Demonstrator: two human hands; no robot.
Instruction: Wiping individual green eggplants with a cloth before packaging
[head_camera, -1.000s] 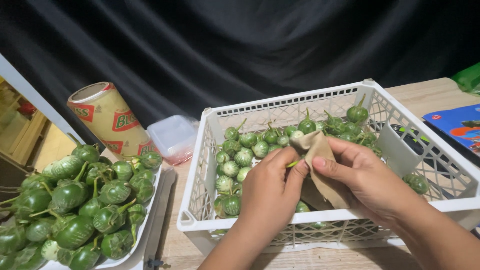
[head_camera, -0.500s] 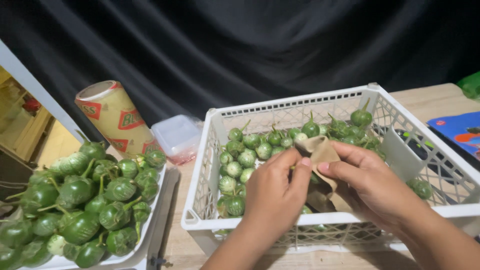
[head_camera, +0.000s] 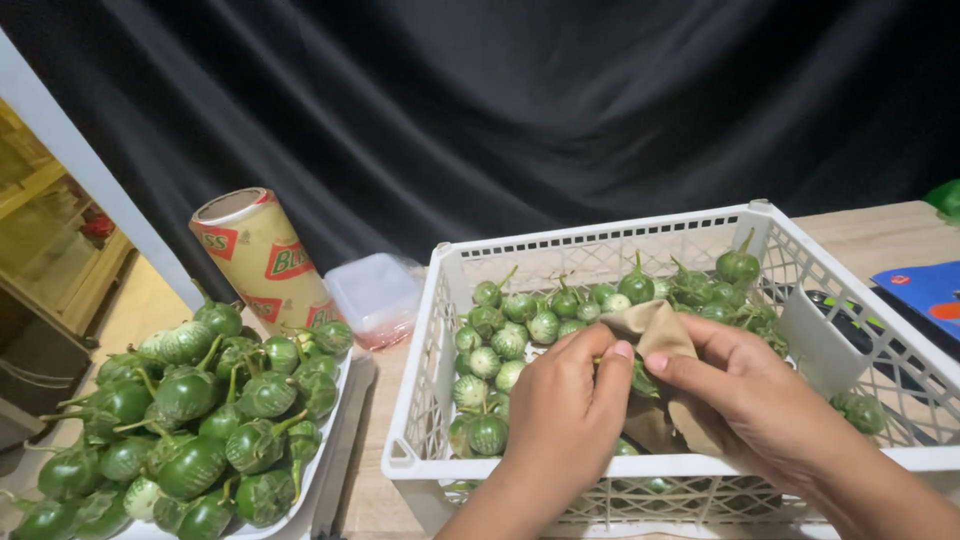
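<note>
Tan cloth: a soft, folded rag (head_camera: 655, 335) sits pinched between both hands over the middle of the crate, bunched up, one end trailing down toward the fruit below.
Left hand: left hand (head_camera: 570, 405) is clenched, fingers curled inward, thumb and forefinger closed against the near edge of the cloth; something small may be gripped inside, but the fingers hide it, so I cannot tell.
Right hand: right hand (head_camera: 750, 385) grasps the cloth, fingertips pressed on its upper fold just beside the other thumb; wrist reaches in over the crate's front rim.
Crate: white plastic lattice crate (head_camera: 420, 380) on a wooden table, holding small round green eggplants (head_camera: 520, 330), pale and striped, most with stems, scattered along the far side and left half; a few lie alone at the right end.
Tray: white tray (head_camera: 335, 480) to the left, piled high with larger, darker green eggplants (head_camera: 190, 420), glossy, stems pointing every way.
Progress, as judged: the work in hand looks like wiping one piece with the cloth; the crate holds many loose pieces and the tray is heaped, so plenty seems handled and plenty seems left. Which pile counts as finished cannot be read from this view.
Nearby: printed cardboard tube (head_camera: 260, 255) leaning behind the tray; clear lidded plastic tub (head_camera: 375, 295) between tube and crate; black curtain (head_camera: 520, 110) behind everything.
</note>
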